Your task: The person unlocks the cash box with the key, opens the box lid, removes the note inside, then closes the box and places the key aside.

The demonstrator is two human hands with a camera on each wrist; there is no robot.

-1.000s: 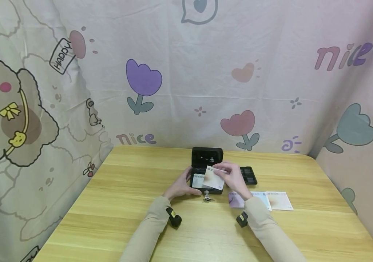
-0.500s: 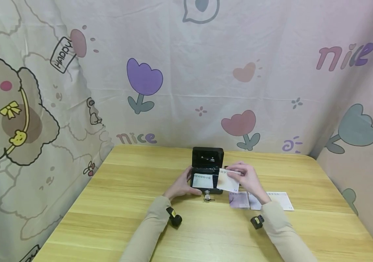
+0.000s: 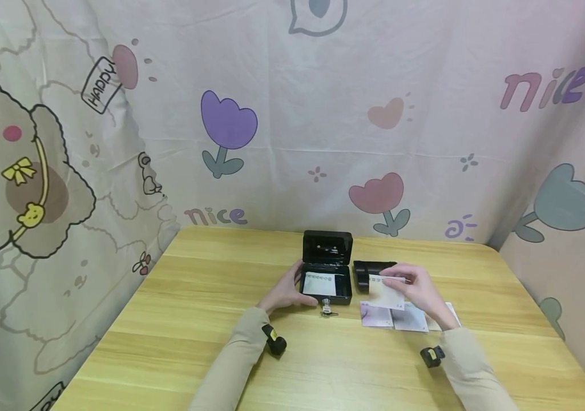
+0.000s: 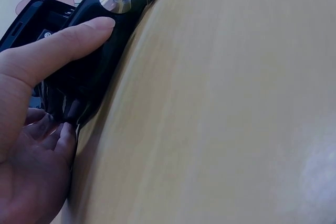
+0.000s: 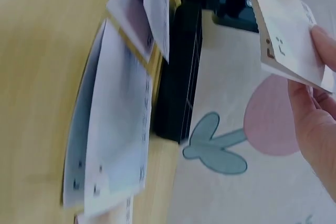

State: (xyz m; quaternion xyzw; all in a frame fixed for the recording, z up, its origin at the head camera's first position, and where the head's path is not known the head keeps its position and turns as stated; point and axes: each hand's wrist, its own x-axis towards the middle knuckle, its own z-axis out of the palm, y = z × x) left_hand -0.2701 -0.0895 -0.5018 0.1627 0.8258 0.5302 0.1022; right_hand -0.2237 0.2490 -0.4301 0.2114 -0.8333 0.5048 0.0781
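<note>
My left hand (image 3: 284, 292) grips the left front corner of a black cash box (image 3: 343, 300), its thumb on the front wall beside the lock and the other fingers round the side. The box's lid (image 3: 327, 248) stands raised. Inside, on the left, lies a pale greenish stack of banknotes (image 3: 319, 283). Keys (image 3: 327, 311) hang from the front lock. To the right of the box, my right hand (image 3: 418, 288) pinches a cream-coloured stack of banknotes (image 5: 289, 30) by its upper right edge, tilted above the table.
Beneath the right hand lies a row of notes: purple ones (image 3: 376, 315), bluish ones (image 3: 410, 317) and a partly covered cream stack (image 3: 451, 311). A black compartment tray (image 3: 374, 267) sits just right of the box. A printed cloth (image 3: 282, 114) hangs behind the table.
The right hand has carried the cream banknotes out from over the cash box to the right, above the note row. The left hand has stayed on the box.
</note>
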